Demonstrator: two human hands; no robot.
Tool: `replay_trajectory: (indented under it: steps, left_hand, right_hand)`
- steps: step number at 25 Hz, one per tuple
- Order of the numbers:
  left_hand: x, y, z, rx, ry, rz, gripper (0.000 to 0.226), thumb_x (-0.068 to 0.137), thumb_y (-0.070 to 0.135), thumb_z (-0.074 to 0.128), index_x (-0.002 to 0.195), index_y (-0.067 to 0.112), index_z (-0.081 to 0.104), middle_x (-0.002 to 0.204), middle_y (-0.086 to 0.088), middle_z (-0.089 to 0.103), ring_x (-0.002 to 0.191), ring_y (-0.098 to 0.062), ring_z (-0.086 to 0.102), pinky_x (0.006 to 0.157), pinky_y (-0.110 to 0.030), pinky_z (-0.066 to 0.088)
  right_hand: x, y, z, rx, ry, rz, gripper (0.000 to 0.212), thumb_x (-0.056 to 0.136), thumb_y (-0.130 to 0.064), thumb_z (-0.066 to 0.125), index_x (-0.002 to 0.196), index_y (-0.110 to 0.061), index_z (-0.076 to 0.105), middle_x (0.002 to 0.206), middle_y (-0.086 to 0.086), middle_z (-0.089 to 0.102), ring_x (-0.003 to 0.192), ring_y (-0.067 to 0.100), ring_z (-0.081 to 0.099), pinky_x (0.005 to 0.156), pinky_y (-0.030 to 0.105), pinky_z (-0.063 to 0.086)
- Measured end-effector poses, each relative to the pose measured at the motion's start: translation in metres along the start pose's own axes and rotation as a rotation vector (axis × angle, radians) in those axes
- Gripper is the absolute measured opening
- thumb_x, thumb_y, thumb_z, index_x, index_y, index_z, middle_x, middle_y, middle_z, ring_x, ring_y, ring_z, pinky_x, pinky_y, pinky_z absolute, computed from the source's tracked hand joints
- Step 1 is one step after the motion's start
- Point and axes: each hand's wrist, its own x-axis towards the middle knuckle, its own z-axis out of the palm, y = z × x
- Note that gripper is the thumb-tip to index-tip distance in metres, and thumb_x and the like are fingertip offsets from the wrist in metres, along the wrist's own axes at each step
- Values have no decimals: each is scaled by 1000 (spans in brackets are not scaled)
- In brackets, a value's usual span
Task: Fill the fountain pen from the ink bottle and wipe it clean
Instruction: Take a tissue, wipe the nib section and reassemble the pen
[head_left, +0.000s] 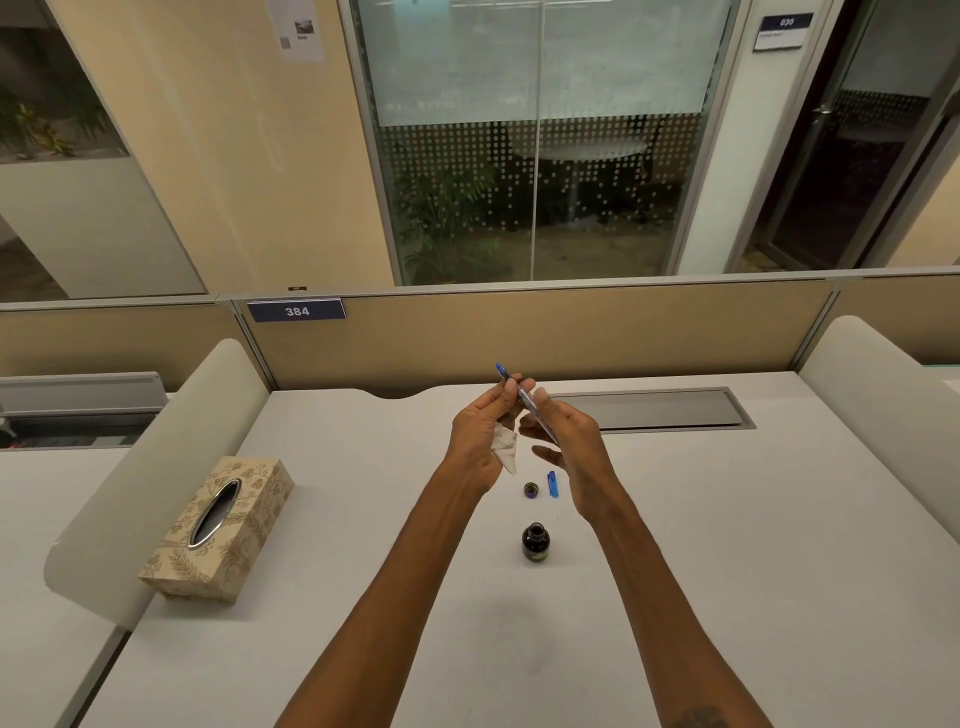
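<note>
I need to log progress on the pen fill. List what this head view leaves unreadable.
- Fountain pen: nib and ink level too small to read; fingers of the left hand and right hand cover the barrel.
- Tissue: mostly hidden in the left palm; stains unclear.
- Ink bottle: open, but its label is too small.
- Tissue box: contents hidden in its dark slot.

Fingers hide the pen middle; its nib seems blurred.
</note>
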Motion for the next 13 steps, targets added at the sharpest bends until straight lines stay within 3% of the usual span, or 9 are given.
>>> replay_trajectory:
  steps: [3,8,10,13]
  left_hand:
    - [3,-2,-4,36,9,-1,20,97,10,56,112,3,68,102,-10,76,98,-18,73,109,-32,44]
    - [3,-3,-1,22,-14,-8,21,98,10,56,113,2,68,102,-11,77,97,-20,73,100,-30,52]
    - [3,-2,-1,6,-9,-3,23,96,8,58,116,-1,67,103,-13,76,97,-21,73,97,-30,55]
    - [4,-2,-3,39,-1,0,22,96,8,59,115,0,67,106,-13,75,101,-22,70,102,-32,51]
  right_hand:
    - [1,3,-5,6,18,-51,19,87,-30,72,97,-14,70,93,1,74,94,18,70,85,35,53]
    - [4,2,-1,-50,26,26,30,101,-42,46,93,-24,69,88,2,72,94,18,70,86,36,54]
    - [5,4,-2,-79,-1,-21,25,97,-44,54,100,-22,66,95,1,72,95,17,71,83,34,55]
    - [6,6,-5,-96,12,-103,19,87,-30,72,100,-17,66,97,2,72,94,18,68,79,33,54]
